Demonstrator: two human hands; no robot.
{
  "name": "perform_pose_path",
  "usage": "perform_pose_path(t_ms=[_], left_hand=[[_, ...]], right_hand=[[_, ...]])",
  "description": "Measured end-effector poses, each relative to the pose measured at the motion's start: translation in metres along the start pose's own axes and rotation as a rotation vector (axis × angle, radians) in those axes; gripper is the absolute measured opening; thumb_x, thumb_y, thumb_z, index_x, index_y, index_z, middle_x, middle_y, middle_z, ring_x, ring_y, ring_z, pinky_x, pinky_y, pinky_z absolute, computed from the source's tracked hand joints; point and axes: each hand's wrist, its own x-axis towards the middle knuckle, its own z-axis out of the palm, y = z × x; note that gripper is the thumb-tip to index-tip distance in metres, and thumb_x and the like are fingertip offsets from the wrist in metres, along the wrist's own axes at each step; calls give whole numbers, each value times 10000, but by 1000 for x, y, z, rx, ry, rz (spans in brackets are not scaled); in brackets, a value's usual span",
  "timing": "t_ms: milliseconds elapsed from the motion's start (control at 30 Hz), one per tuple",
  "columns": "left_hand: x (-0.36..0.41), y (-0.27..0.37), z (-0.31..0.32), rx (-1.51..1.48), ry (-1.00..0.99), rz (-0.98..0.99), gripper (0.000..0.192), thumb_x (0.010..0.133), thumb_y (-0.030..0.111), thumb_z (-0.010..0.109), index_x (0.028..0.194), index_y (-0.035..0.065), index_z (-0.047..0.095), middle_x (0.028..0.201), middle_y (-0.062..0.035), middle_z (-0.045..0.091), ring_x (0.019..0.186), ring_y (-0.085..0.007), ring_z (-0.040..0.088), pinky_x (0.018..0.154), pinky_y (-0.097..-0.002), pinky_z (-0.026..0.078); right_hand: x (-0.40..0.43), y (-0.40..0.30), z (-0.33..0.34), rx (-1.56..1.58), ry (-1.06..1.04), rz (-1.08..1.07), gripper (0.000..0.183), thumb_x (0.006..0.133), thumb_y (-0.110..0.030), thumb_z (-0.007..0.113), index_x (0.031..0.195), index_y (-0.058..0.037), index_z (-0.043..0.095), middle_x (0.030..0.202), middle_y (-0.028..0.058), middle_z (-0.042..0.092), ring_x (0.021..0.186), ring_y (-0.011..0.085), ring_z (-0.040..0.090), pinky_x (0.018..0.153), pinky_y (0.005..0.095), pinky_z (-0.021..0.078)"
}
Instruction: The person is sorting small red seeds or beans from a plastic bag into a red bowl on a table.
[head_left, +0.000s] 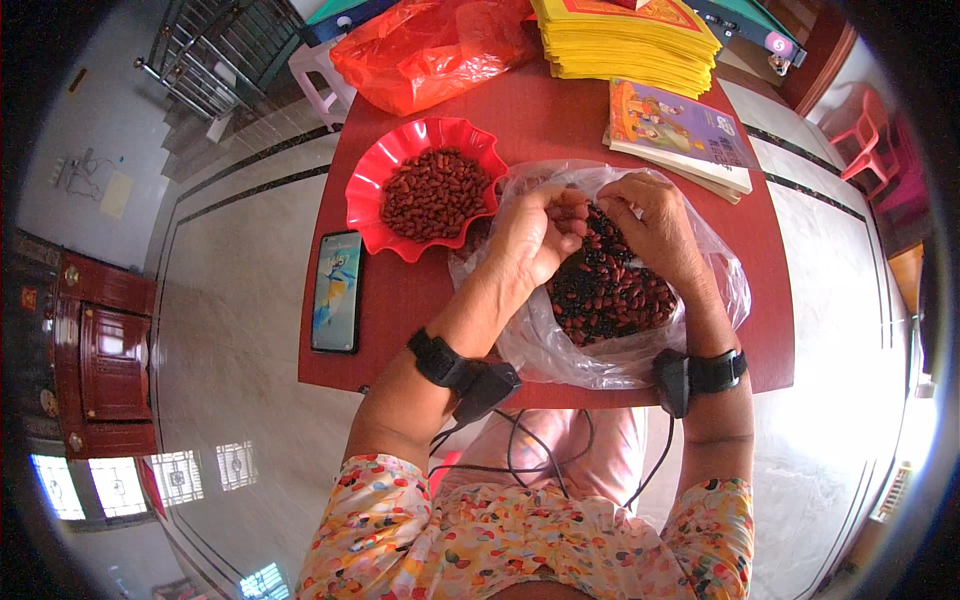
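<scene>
A clear plastic bag (712, 277) lies spread open on the table before me, holding a mix of red kidney beans (630, 300) and small black beans (574, 281). My left hand (540, 229) hovers over the bag's left side, palm partly up and fingers curled; whether beans lie inside them is hidden. From the right, my right hand (649, 214) reaches over the bag, its thumb and fingertips bent close to the left fingers. What those fingertips hold is too small to tell. Left of the bag, a red wavy-rimmed bowl (367, 180) contains many red kidney beans (435, 193).
A smartphone (336, 292) lies at the table's left edge. Behind are a red plastic bag (442, 52), a stack of yellow paper (630, 45) and booklets (675, 131). Black cables (540, 465) hang from both wrist straps over my lap, below the red table (405, 315).
</scene>
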Motion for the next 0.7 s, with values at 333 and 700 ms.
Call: perform_pose_path(t_ms=[333, 700], left_hand=[[-5, 2, 2, -13, 74, 63, 206, 820, 200, 482, 791, 9, 553, 692, -65, 548, 578, -157, 493, 452, -232, 365], [-5, 1, 3, 13, 66, 59, 204, 817, 207, 485, 797, 17, 555, 690, -58, 552, 579, -151, 501, 450, -232, 366]], right_hand=[[-8, 7, 9, -144, -364, -119, 152, 709, -102, 544, 824, -10, 578, 875, 161, 575, 832, 333, 541, 721, 399, 435], [-10, 14, 12, -174, -403, -101, 123, 705, -86, 518, 774, -6, 581, 807, 158, 584, 774, 337, 553, 684, 409, 443]])
